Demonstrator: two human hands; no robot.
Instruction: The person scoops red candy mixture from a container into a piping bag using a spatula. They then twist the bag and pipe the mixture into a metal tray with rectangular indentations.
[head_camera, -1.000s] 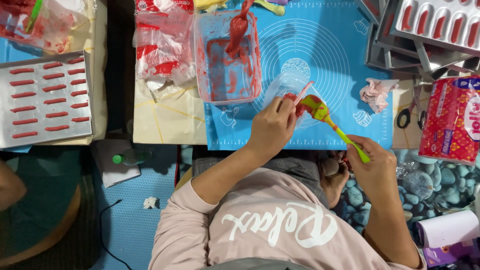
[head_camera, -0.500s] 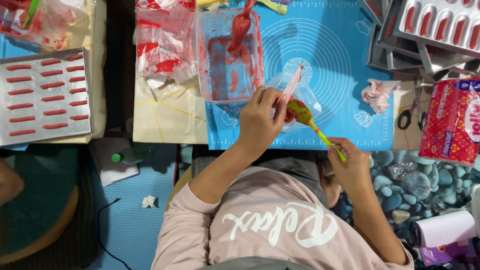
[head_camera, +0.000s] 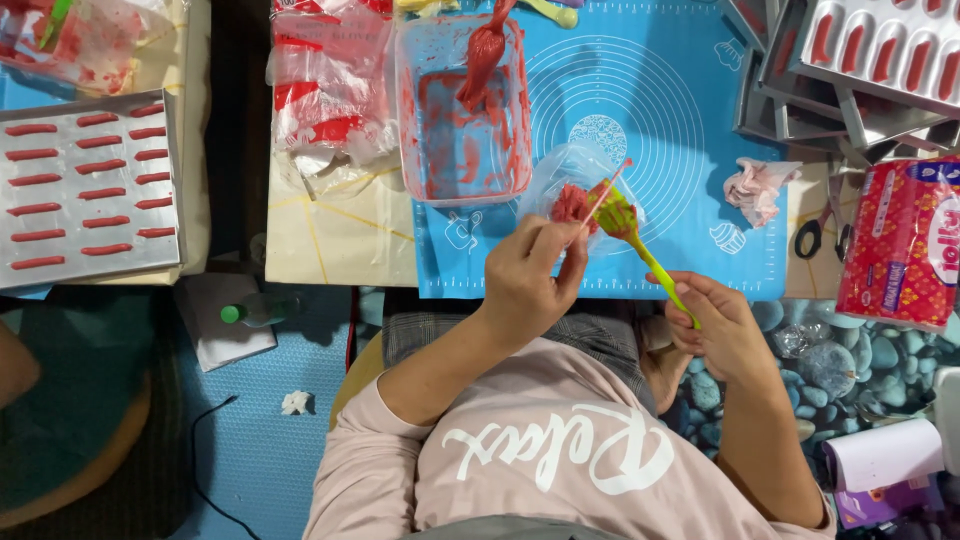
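Head view: I look straight down at my own two hands over a blue baking mat in the upper middle of the frame.
Left hand: just below centre, fingers curled together and pinching the edge of a clear plastic bag, holding it up.
Right hand: right of centre and lower, fingers clamped around the handle end of a green spatula.
Spatula: runs diagonally up and left from my right hand, its smeared head inside the mouth of the bag.
Bag: on the mat at centre, with a lump of red paste in it, touching the spatula head.
Clear tub: upper centre, just left of the bag, walls and floor smeared red, a red-coated tool leaning in it.
Metal tray: upper left of the frame, carrying rows of short red piped strips.
Moulded trays: upper right corner, stacked, with oblong hollows partly filled red.
Crumpled tissue: on the right edge of the mat.
Red packet: right edge of the frame.
Scissors: between the tissue and the packet, partly hidden.
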